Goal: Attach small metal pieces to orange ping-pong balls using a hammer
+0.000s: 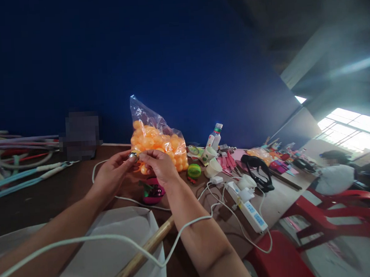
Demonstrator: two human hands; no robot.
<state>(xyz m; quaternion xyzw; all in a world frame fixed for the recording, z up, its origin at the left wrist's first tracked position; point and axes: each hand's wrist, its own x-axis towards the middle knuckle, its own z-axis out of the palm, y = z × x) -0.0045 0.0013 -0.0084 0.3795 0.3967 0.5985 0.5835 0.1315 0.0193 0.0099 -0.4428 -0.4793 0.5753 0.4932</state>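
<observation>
Head view: shiny piece [133, 156] sits between both hands [159, 162]; bag [156, 139] behind.

Dark blue wall [168, 65]; bright paned window [351, 123]; red chairs [279, 255].

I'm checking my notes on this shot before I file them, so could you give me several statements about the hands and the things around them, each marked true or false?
1. The left hand holds a small shiny object. True.
2. The clear plastic bag contains blue balls. False: the balls are orange.
3. A bottle appears to the right of the bag. True.
4. The white power strip lies left of both hands in the view. False: it lies to their right.
5. The chair at the lower right is green. False: it is red.
6. A white cable crosses in front of the right forearm in the view. True.
</observation>
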